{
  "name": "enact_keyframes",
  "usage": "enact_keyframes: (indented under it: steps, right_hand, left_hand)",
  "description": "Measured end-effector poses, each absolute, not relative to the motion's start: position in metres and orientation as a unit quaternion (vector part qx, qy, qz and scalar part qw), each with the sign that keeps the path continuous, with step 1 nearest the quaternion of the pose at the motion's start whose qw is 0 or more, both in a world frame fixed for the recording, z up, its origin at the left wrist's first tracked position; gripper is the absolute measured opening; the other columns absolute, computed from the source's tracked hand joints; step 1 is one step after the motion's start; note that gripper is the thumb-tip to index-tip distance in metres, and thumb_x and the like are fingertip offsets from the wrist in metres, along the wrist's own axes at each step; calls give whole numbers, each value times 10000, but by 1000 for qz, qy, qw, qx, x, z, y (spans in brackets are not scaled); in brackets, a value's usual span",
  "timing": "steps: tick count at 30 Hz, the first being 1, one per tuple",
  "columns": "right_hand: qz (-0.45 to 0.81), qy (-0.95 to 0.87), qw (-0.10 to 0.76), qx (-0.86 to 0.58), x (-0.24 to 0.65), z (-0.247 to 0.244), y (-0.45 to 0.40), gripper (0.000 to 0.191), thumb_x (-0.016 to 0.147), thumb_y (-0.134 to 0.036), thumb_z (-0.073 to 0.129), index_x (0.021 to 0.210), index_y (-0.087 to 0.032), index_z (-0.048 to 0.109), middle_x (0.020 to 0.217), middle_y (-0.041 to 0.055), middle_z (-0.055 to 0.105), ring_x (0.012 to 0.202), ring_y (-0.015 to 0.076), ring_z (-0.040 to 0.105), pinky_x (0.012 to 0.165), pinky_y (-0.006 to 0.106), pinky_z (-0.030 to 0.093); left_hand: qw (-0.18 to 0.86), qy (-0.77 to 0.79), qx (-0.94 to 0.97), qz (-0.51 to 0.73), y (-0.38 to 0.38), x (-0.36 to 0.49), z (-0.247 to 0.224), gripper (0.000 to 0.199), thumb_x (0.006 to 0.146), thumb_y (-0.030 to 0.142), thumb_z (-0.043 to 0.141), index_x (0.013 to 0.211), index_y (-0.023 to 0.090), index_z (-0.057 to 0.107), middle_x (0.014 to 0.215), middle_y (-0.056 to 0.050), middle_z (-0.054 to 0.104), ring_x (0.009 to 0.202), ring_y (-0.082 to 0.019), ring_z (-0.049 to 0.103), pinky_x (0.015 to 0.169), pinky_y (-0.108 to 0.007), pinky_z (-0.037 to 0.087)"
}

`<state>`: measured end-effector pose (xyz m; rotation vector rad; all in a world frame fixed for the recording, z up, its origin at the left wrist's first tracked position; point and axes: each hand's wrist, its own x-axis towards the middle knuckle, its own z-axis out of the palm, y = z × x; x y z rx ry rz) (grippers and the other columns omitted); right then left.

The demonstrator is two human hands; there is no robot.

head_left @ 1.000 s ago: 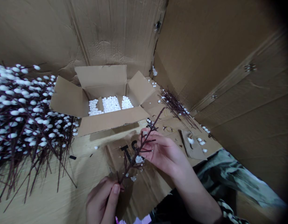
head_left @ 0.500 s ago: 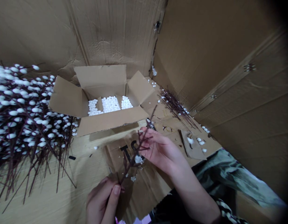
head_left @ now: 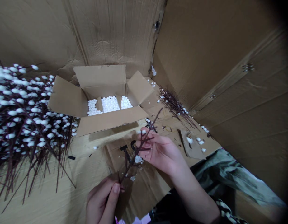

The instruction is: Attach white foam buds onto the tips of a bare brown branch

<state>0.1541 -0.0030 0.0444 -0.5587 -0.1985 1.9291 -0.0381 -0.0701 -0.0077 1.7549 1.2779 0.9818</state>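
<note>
My left hand [head_left: 104, 199] pinches the lower stem of a dark brown artificial twig [head_left: 130, 164] between thumb and fingers. The twig slants up to the right, with several short bare side shoots. Behind its upper part, my right hand [head_left: 161, 152] has its fingers curled, and a small white ball [head_left: 142, 132] shows at the fingertips. Twig shoots cross in front of those fingers and hide part of the grip. Below the twig lies a printed cardboard sheet [head_left: 144, 193] with whitish lumps [head_left: 138, 159] on it.
An open cardboard box [head_left: 113, 119] holds many white balls [head_left: 110, 104]. At left stands a big bundle of white-tipped twigs [head_left: 29, 118]. Bare twigs [head_left: 174, 104] lie at right, near a small cardboard piece [head_left: 192, 147] and loose white balls. Tall cardboard walls [head_left: 216, 46] enclose the back and right.
The twig's upper end has shifted slightly up and right. The white ball at my right fingertips shows more plainly. My left hand keeps its pinch on the stem.
</note>
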Motion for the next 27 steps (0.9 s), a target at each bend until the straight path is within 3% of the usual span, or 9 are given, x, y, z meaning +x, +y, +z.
enact_keyframes:
  steps: [3, 12, 27]
  right_hand:
    - [791, -73, 560, -234, 157, 43, -2, 224, 606, -83, 732, 754, -155, 580, 640, -58, 599, 476, 16, 470, 470, 127, 422]
    - [676, -125, 685, -240, 165, 51, -6, 141, 686, -90, 699, 759, -175, 613, 657, -57, 593, 556, 38, 528, 538, 141, 489]
    - [622, -201, 667, -358, 157, 54, -9, 118, 664, -109, 738, 720, -173, 657, 691, -30, 572, 593, 52, 508, 524, 122, 438]
  left_hand:
    - [362, 508, 674, 396, -70, -38, -9, 384, 929, 343, 405, 647, 173, 603, 544, 23, 537, 433, -87, 410, 463, -192, 346]
    - [328, 485, 706, 399, -68, -38, -9, 340, 911, 285, 442, 640, 173, 615, 525, 22, 549, 472, -100, 517, 471, -177, 375]
    - [364, 476, 695, 396, -71, -37, -5, 360, 925, 325, 432, 647, 171, 601, 574, 2, 585, 525, -112, 552, 527, -193, 398]
